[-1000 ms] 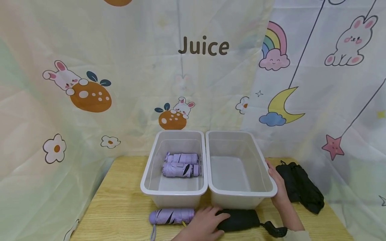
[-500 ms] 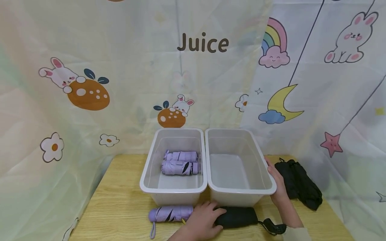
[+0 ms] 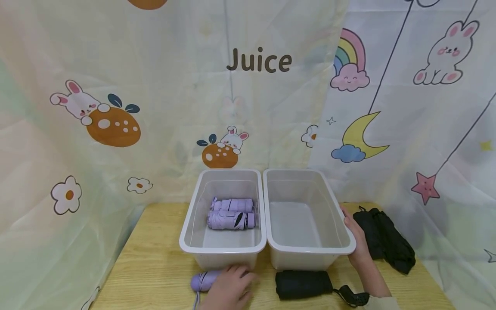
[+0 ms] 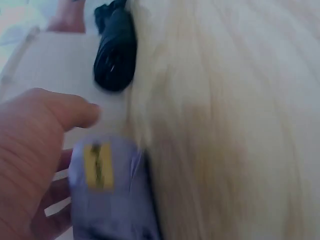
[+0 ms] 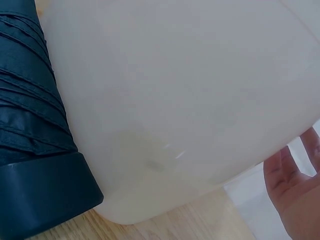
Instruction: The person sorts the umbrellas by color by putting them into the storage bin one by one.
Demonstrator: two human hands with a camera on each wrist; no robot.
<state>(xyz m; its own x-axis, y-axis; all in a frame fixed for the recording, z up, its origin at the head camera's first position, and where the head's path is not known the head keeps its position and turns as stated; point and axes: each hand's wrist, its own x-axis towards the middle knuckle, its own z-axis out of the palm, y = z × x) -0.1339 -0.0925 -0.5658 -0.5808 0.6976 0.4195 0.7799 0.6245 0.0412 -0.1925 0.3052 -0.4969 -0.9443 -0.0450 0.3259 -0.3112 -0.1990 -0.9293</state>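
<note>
Looked like the pick-up step: left hand (image 3: 229, 287) was over the lilac folded fabric umbrella (image 3: 204, 281) on the wood-grain table (image 3: 151, 258), before the left white plastic bin (image 3: 224, 249), thumb clear, grip unclosed. Next move likely called for wrapping fingers round it. Right hand (image 3: 358, 242) lay against the right white plastic bin's (image 3: 310, 249) outer side, fingers extended, not clamped

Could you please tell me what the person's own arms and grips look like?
The left grip and the right grip are ordinary human ones, with no gloves. A plain, pale cream sleeve shows on the right forearm; no left sleeve is in view.
</note>
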